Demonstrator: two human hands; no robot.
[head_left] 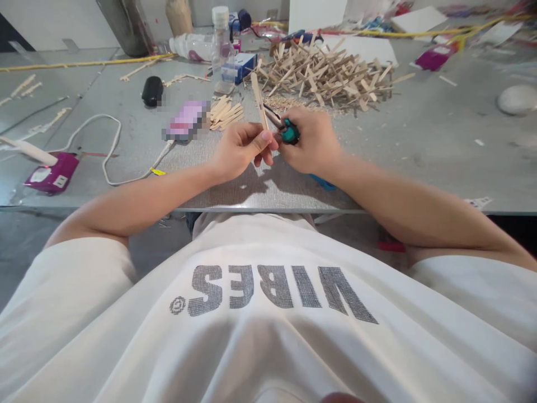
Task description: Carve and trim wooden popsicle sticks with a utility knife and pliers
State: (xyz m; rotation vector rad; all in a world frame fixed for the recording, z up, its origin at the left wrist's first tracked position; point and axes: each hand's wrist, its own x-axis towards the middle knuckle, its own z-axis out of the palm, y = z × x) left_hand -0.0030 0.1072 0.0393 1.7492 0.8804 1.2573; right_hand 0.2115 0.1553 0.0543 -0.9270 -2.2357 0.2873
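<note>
Between the thumb and fingers of my left hand (247,144) is a flat wooden stick (259,99), tilted upward. My right hand (311,140) is wrapped round hand pliers with teal and black grips (290,132). Their metal jaws point up and left, close beside the stick; whether they touch it I cannot tell. Beyond my hands lies a large heap of wooden sticks (319,73), with small wood chips (289,103) along its near edge. A smaller pile of sticks (225,113) lies to the left, just past my left hand.
A phone (187,120) on a white cable (118,134) lies left, near a black case (152,91). A clear bottle (221,50) and a blue box (245,67) stand behind. Purple blocks (52,172) sit at far left and back right. A white round object (517,99) is at right.
</note>
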